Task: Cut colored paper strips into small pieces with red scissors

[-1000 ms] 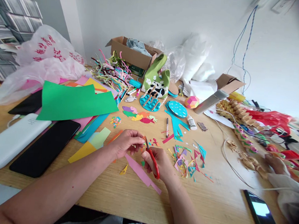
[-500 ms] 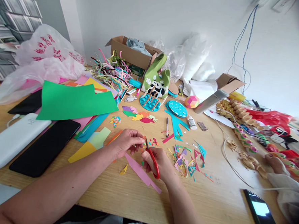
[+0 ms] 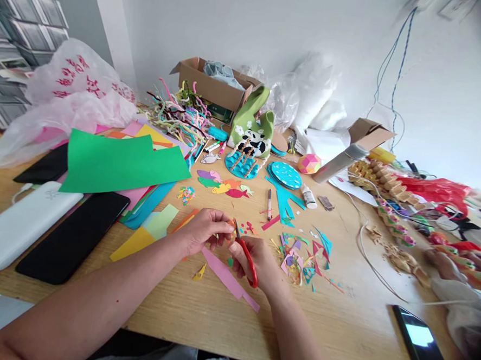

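Red-handled scissors [image 3: 248,259] are gripped in my right hand [image 3: 256,257], their narrow blades pointing away from me. My left hand [image 3: 210,230] pinches a small orange piece of paper [image 3: 231,226] right beside the blades; most of it is hidden by my fingers. Beneath both hands lies a pink paper strip [image 3: 226,277], with a yellow scrap [image 3: 199,272] to its left. Tiny red paper bits [image 3: 249,228] are scattered just beyond the scissors. Farther off, several colourful paper fish [image 3: 226,187] lie flat, and a heap of paper offcuts [image 3: 296,257] spreads to the right.
Green paper [image 3: 125,162] covers stacked sheets at left, near a black phone [image 3: 72,237] and white power bank [image 3: 21,229]. A green panda bag [image 3: 252,123], cardboard box [image 3: 214,83] and grey bottle [image 3: 340,163] stand behind. Another person's hand [image 3: 443,264] is at right.
My hands stay nearly in place, the scissors still at the orange paper. At the right edge, the other person's hands have shifted slightly.
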The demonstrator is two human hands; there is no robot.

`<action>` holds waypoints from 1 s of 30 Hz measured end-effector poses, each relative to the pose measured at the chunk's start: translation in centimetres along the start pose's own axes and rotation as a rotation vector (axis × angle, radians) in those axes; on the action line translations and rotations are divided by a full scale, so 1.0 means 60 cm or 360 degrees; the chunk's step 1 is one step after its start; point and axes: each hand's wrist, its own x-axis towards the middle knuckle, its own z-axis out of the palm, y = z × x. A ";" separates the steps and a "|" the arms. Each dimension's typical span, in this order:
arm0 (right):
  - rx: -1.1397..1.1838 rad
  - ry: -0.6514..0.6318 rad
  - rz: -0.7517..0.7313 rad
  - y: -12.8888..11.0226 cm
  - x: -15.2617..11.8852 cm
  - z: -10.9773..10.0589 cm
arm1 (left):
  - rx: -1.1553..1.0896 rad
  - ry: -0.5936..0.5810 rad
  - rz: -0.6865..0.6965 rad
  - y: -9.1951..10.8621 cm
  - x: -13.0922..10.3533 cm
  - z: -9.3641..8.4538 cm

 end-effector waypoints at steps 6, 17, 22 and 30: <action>-0.0004 -0.0014 0.0001 0.003 0.001 -0.001 | 0.0001 0.0059 0.0023 0.000 0.000 0.000; -0.0040 -0.0001 -0.0008 0.000 0.003 0.001 | -0.0028 0.0077 0.0055 -0.002 0.000 0.001; -0.0051 0.0017 0.0004 0.000 0.003 -0.001 | -0.0027 0.0084 0.0048 -0.002 0.001 0.001; -0.0028 0.0035 0.0020 0.000 0.000 0.001 | -0.0014 0.0077 0.0065 0.000 -0.001 0.001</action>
